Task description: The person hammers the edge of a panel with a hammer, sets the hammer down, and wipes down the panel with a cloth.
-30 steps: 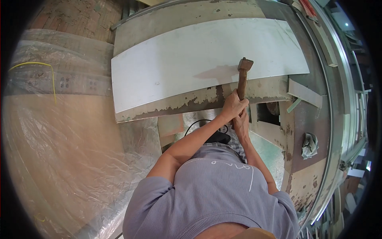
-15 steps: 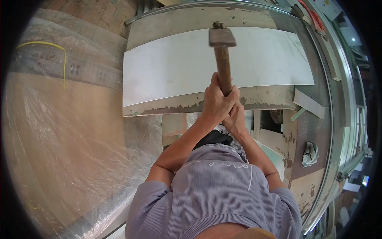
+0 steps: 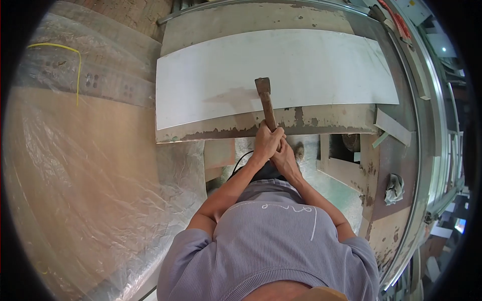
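Hammer (image 3: 267,104) now apparently lower

The left forearm (image 3: 232,183) and right forearm (image 3: 321,199), both bare, slant inward and forward from bent, widely set elbows (image 3: 204,216), converging ahead of the torso (image 3: 273,233). The left grip (image 3: 265,144) is farther out, its fingers (image 3: 278,134) curled closed; the right grip (image 3: 285,159), also clenched, sits just behind it (the two are touching). Both wrists (image 3: 255,163) run roughly in line with their forearms.

Free room beside the hammer (image 3: 267,104)
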A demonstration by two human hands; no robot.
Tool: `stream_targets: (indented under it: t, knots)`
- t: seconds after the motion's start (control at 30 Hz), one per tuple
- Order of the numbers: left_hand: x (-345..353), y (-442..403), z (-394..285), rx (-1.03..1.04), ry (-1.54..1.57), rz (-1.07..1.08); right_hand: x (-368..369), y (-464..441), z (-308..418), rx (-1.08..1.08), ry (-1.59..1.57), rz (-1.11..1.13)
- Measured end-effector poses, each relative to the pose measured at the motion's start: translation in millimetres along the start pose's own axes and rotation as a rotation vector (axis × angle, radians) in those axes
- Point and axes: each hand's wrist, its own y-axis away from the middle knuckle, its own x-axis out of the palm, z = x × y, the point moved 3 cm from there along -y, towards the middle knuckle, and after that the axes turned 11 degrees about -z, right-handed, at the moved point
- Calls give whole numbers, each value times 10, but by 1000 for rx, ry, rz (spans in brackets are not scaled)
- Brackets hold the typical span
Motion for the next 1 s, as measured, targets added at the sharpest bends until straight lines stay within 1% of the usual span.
stream_targets:
  t: [0.13, 0.27, 0.33, 0.37, 0.43, 0.57, 0.63, 0.77, 0.83, 1.0]
  knots:
    - [-32, -27, 16, 36, -68, 2, 35, 20, 42, 59, -93, 30]
    - [-54, -10, 48, 44, -93, -25, 101, -19, -146, 48, -118, 38]
    - [-60, -21, 110, 98, -217, -47, 115, -39, -198, 6, -140, 33]
    - [-60, -28, 151, 97, -212, -54, 112, -41, -228, 3, -134, 38]
    - [-57, -53, 203, 149, -283, -67, 110, -35, -230, 45, -160, 46]
    - [-56, -63, 249, 149, -275, -90, 149, -55, -306, 13, -161, 42]
    - [-54, -57, 251, 142, -289, -81, 132, -9, -208, 29, -132, 27]
    - [-59, -32, 215, 150, -287, -100, 145, -17, -244, 26, -113, 27]
    - [-66, -19, 175, 154, -307, -91, 153, -34, -253, -24, -149, 22]
    - [-54, 23, 142, 164, -348, -124, 144, -56, -318, -35, -119, 21]
